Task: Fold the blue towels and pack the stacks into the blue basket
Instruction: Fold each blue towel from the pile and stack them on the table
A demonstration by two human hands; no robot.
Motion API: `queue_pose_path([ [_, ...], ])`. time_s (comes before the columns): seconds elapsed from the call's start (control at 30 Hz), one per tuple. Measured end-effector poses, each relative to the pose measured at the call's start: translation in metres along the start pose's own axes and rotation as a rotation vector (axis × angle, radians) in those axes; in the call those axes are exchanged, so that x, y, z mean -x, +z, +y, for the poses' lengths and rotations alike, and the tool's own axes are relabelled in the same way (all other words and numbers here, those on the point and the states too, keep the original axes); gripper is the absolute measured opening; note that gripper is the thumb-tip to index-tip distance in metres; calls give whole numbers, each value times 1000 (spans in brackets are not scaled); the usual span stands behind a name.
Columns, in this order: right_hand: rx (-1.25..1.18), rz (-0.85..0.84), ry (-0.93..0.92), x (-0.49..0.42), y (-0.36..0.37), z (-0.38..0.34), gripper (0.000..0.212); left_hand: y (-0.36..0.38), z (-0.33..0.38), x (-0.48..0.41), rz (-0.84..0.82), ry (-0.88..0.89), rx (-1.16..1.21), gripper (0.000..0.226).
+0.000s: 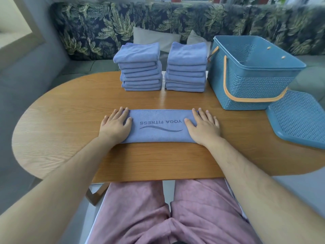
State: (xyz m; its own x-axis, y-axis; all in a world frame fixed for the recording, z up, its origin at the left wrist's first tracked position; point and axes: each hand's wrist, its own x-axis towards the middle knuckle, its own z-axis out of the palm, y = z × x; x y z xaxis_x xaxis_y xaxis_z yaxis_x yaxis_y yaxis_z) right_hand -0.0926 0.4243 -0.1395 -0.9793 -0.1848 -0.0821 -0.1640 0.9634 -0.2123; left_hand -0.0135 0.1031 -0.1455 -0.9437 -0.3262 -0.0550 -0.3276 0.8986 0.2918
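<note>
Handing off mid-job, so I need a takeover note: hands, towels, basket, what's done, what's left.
Left hand and right hand: both open, pressing flat on the ends of the part-folded towel.
Left stack and right stack of folded towels stand side by side behind it. The blue basket is to their right, with no towels seen inside.
Done: two stacks folded.
Left: finish this towel, stack it, pack both stacks.

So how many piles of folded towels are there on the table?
2. The left pile and the right pile stand side by side at the far edge of the table, left of the blue basket. One more towel lies apart, unstacked.
</note>
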Motion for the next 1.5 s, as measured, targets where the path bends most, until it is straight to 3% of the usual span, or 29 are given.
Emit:
queue_pose_path([
  [0.1, 14, -41, 26, 4, -7, -3, 74, -5, 8, 3, -19, -48, -29, 64],
  [0.17, 70, 14, 30, 8, -13, -11, 70, -12, 19, 9, 60, -37, -92, 64],
  [0.3, 53, 265, -187, 16, -14, -55, 57, -11, 72, 16, 217, 219, -31, 58],
  [0.4, -25, 138, -299, 18, -2, -85, 55, 6, 105, 22, 106, 323, -26, 53],
  [0.5, -17, 17, -239, 16, 10, -88, 56, 21, 104, 21, 39, 316, -72, 53],
  [0.6, 7, 1, -215, 9, 14, -81, 59, 26, 96, 15, 46, 260, -4, 54],
  [0.8, 41, -14, -141, 6, 12, -54, 65, 20, 62, 6, 19, 138, -52, 73],
  [1.03, 92, -22, -98, 10, -2, -43, 65, 6, 44, 4, -31, 68, -115, 79],
  [1.13, 169, 62, -161, 26, -9, -65, 60, -3, 57, 6, -39, 152, -209, 71],
  [1.3, 145, 241, -265, 69, 4, -109, 41, -4, 77, 12, -115, 515, -114, 52],
  [1.5, 147, 278, -238, 71, 11, -101, 42, 3, 76, 17, -53, 434, -190, 51],
])
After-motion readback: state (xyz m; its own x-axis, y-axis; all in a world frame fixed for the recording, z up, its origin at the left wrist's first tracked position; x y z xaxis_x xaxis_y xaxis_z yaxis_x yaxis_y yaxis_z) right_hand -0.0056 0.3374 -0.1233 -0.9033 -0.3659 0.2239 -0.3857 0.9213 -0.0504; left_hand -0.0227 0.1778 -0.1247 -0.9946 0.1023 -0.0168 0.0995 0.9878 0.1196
